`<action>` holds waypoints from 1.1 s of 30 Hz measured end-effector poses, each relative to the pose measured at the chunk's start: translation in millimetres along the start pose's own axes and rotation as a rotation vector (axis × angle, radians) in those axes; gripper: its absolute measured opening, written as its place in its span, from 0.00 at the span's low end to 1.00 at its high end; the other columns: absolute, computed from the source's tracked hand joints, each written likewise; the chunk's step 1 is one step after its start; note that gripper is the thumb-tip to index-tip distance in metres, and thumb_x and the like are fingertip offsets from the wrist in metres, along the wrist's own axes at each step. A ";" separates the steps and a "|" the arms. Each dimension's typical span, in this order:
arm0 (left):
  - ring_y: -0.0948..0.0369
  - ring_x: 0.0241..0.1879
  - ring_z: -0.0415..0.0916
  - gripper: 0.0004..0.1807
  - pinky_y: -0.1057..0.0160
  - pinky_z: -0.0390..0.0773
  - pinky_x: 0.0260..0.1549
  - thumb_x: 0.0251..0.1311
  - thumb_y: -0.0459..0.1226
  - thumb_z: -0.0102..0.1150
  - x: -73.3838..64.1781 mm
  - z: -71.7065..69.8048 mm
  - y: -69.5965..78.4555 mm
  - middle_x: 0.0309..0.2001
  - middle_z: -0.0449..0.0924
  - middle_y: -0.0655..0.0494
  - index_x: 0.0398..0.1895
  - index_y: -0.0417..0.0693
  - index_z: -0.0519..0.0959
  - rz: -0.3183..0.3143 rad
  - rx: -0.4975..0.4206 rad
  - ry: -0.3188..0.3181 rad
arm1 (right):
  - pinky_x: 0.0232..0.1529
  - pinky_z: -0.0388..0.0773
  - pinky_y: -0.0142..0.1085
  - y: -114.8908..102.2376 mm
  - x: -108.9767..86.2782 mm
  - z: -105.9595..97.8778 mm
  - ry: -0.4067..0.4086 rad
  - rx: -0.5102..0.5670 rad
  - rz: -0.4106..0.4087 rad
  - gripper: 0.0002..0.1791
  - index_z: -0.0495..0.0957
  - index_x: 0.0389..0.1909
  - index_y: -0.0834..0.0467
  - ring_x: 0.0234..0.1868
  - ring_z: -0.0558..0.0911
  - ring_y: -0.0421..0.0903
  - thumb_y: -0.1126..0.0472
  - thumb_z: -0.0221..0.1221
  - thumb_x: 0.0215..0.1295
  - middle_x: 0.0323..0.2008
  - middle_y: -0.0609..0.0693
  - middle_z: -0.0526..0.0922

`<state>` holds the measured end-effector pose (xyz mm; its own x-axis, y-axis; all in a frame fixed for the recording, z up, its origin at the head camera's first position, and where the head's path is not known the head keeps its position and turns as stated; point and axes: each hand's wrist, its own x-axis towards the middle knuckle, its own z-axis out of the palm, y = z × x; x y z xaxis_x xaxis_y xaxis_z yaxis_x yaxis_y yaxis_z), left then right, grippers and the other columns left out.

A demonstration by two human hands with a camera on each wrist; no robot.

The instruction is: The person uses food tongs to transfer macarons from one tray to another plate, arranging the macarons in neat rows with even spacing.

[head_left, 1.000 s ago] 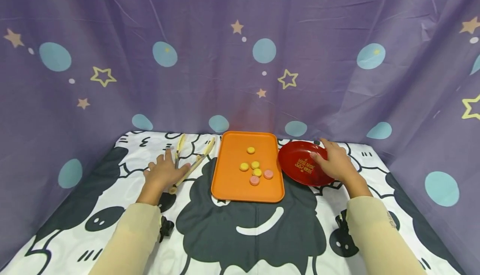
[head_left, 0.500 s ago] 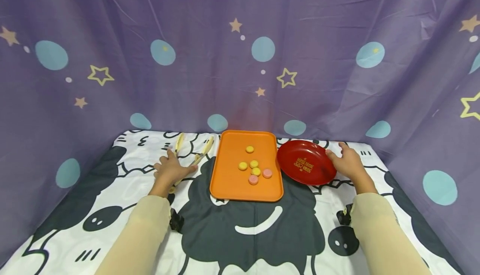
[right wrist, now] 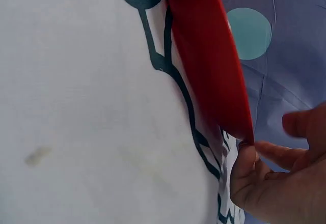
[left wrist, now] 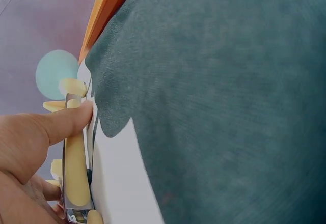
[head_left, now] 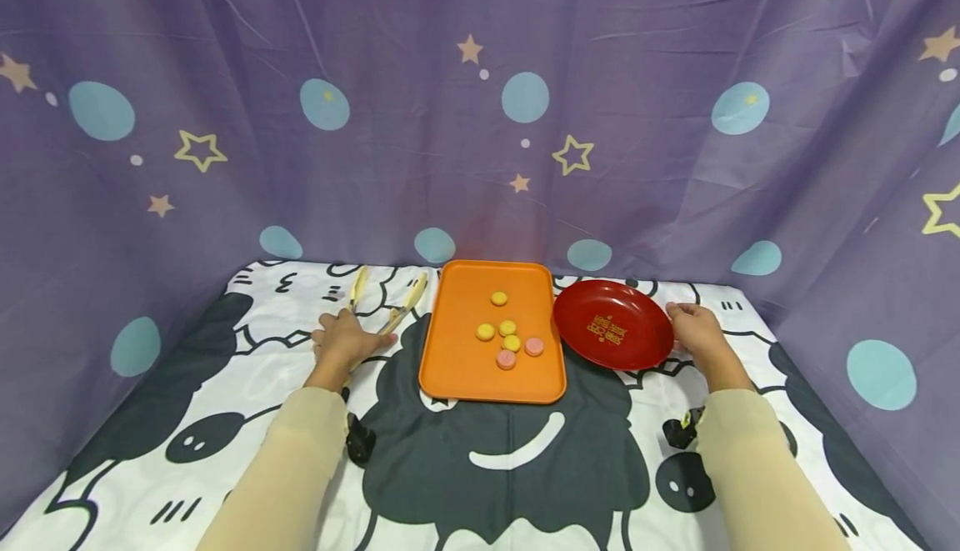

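My left hand (head_left: 347,344) grips a pair of metal tongs (head_left: 408,301) with cream-coloured tips, lying left of the orange tray. In the left wrist view the thumb (left wrist: 74,118) presses one arm of the tongs, while the other fingers lie partly hidden on the far side. At the right, my right hand (head_left: 701,336) pinches the rim of a red plate (head_left: 637,318) with gold lettering. The right wrist view shows the fingertips at the plate's edge and one finger (right wrist: 300,123) lifted off it. The plate stays low over the cloth.
Between the hands lies the orange tray (head_left: 465,376), with several small yellow discs (head_left: 485,332) and two pink discs (head_left: 534,346) on it. The plate's left rim meets the tray's right edge. A sheep-print cloth (head_left: 420,476) covers the table; a purple curtain (head_left: 390,167) hangs behind.
My right hand has drawn back from over the plate to its right rim and taken hold there. My left hand has moved slightly right and closed around the tongs. Plate and tray look unmoved.
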<state>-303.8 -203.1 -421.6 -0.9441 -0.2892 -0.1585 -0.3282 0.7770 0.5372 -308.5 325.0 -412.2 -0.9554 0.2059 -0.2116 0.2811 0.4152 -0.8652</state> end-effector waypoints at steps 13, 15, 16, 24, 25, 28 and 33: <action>0.26 0.64 0.50 0.60 0.33 0.59 0.62 0.56 0.54 0.68 3.5 3.0 0.8 0.66 0.50 0.19 0.77 0.27 0.47 -0.014 -0.030 -0.007 | 0.33 0.81 0.33 8.5 -1.6 -8.9 -0.133 0.493 0.118 0.22 0.64 0.68 0.68 0.27 0.83 0.37 0.59 0.44 0.81 0.26 0.43 0.82; 0.25 0.64 0.50 0.59 0.32 0.58 0.62 0.56 0.53 0.68 3.6 3.2 1.2 0.66 0.51 0.18 0.77 0.27 0.47 0.004 -0.024 0.003 | 0.34 0.82 0.34 8.0 -1.3 -9.8 -0.126 0.522 0.145 0.21 0.65 0.66 0.65 0.29 0.85 0.39 0.57 0.47 0.81 0.29 0.45 0.84; 0.26 0.63 0.50 0.58 0.32 0.58 0.61 0.56 0.53 0.68 3.8 3.5 1.3 0.65 0.52 0.19 0.77 0.27 0.48 0.018 -0.017 0.010 | 0.34 0.82 0.34 8.0 -0.9 -10.4 -0.121 0.526 0.155 0.21 0.66 0.66 0.64 0.30 0.85 0.39 0.55 0.48 0.81 0.30 0.45 0.83; 0.29 0.58 0.53 0.51 0.33 0.61 0.55 0.58 0.52 0.67 4.9 4.3 2.7 0.62 0.51 0.23 0.70 0.23 0.57 0.180 0.065 0.094 | 0.37 0.82 0.35 6.3 -1.5 -12.2 -0.106 0.555 0.216 0.29 0.64 0.72 0.62 0.34 0.84 0.41 0.48 0.48 0.81 0.36 0.46 0.81; 0.29 0.59 0.52 0.51 0.32 0.61 0.55 0.58 0.51 0.68 4.5 3.8 3.5 0.63 0.50 0.22 0.71 0.24 0.56 0.203 0.056 0.098 | 0.38 0.81 0.35 6.9 -1.9 -12.6 -0.110 0.565 0.217 0.29 0.64 0.72 0.62 0.34 0.84 0.41 0.48 0.48 0.81 0.37 0.46 0.81; 0.29 0.61 0.50 0.53 0.31 0.58 0.57 0.59 0.50 0.69 2.6 2.4 6.3 0.65 0.50 0.22 0.75 0.27 0.54 0.283 0.018 0.111 | 0.38 0.81 0.35 8.3 -4.0 -13.8 -0.116 0.584 0.220 0.26 0.66 0.69 0.60 0.34 0.83 0.41 0.47 0.49 0.80 0.37 0.46 0.81; 0.31 0.64 0.48 0.56 0.32 0.55 0.62 0.58 0.49 0.73 -3.5 0.9 13.3 0.65 0.53 0.24 0.79 0.32 0.52 0.409 -0.058 0.148 | 0.40 0.81 0.35 9.2 -6.9 -15.8 -0.131 0.607 0.215 0.25 0.68 0.66 0.59 0.36 0.82 0.42 0.46 0.50 0.80 0.39 0.47 0.80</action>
<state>-304.9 -191.3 -414.7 -0.9799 -0.0448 0.1946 0.0776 0.8126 0.5777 -297.9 341.4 -411.5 -0.8973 0.1033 -0.4291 0.4031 -0.2045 -0.8920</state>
